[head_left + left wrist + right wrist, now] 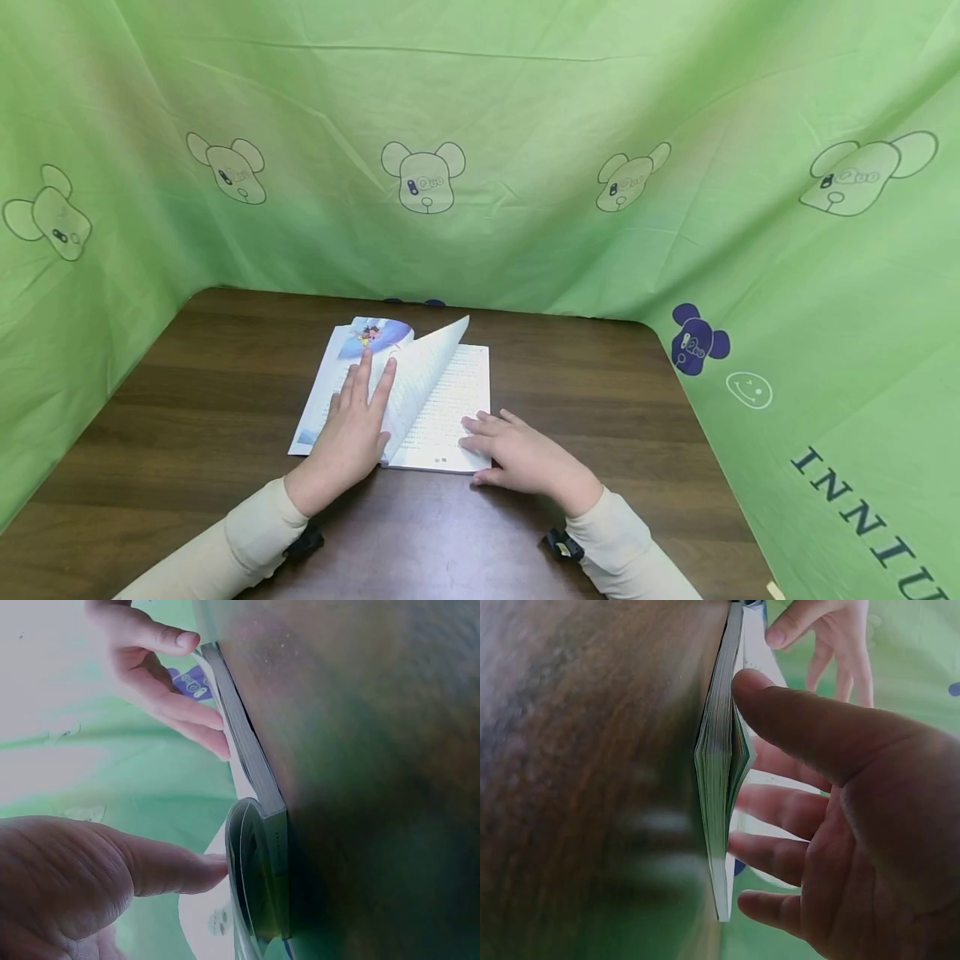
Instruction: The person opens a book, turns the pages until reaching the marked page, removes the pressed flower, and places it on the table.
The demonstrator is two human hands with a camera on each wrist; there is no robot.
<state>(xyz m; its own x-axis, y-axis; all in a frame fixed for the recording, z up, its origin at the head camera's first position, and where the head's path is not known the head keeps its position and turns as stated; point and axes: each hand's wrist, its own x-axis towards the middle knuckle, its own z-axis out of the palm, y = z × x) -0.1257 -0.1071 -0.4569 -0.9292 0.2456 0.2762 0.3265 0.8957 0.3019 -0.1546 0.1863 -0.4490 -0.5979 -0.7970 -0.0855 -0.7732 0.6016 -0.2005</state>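
An open book (450, 408) lies on the brown table, with one leaf (427, 371) standing partly raised near its middle. Its left page carries a coloured picture (372, 335) at the top. My left hand (348, 437) lies over the left side, fingers extended, the thumb touching the curved pages in the left wrist view. At the lower right corner, my right hand (525, 454) rests with spread fingers over the right page. In the right wrist view, the right thumb (802, 724) touches the edge of the page block (721, 750), where some leaves stand slightly apart.
The dark wooden table (600, 392) extends around the book. A green curtain (510, 250) printed with bear heads hangs behind the table and along both sides. Small black devices (562, 544) are strapped at both wrists. A pale object (776, 590) shows at the lower right edge.
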